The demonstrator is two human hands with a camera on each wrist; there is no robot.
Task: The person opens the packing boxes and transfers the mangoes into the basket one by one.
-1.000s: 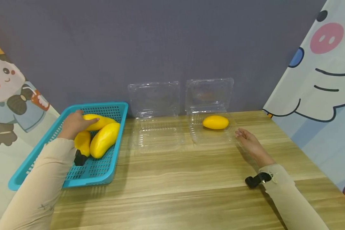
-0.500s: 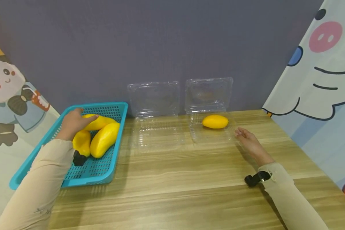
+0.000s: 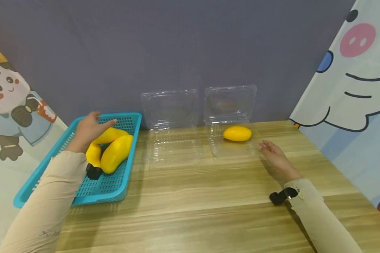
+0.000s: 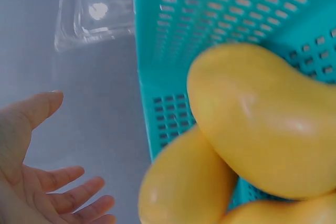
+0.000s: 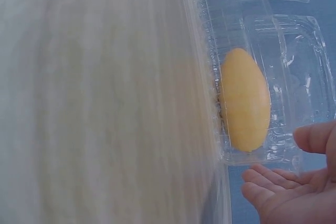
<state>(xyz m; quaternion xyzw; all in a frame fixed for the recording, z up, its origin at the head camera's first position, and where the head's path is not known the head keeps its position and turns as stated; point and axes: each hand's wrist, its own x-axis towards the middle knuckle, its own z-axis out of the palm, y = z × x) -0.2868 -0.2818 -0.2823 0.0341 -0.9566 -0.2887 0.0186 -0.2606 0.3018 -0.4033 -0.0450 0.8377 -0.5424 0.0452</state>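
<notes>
My left hand (image 3: 88, 131) is raised over the teal basket (image 3: 133, 151), thumb and fingers spread, with nothing in its grasp. Under and beside it lie several yellow mangoes, among them a plump curved mango (image 3: 116, 154) near the basket's right wall. In the left wrist view the same hand (image 4: 47, 174) shows apart from the large mango (image 4: 262, 119). A smaller oval mango (image 3: 237, 134) lies in the right open clear plastic clamshell box (image 3: 216, 149). Just right of that box my right hand (image 3: 277, 160) has relaxed fingers near its edge and holds nothing, as the right wrist view agrees.
A second clear clamshell box (image 3: 177, 154) stands open between the basket and the right box, its lid raised against the grey wall (image 3: 190, 45). All stand on a wood-grain table (image 3: 190, 218). Cartoon-printed curtains (image 3: 358, 95) border the sides.
My left hand has lifted a little and shifted right over the basket, fingers still apart and holding nothing. The right hand and the boxes stay as they were.
</notes>
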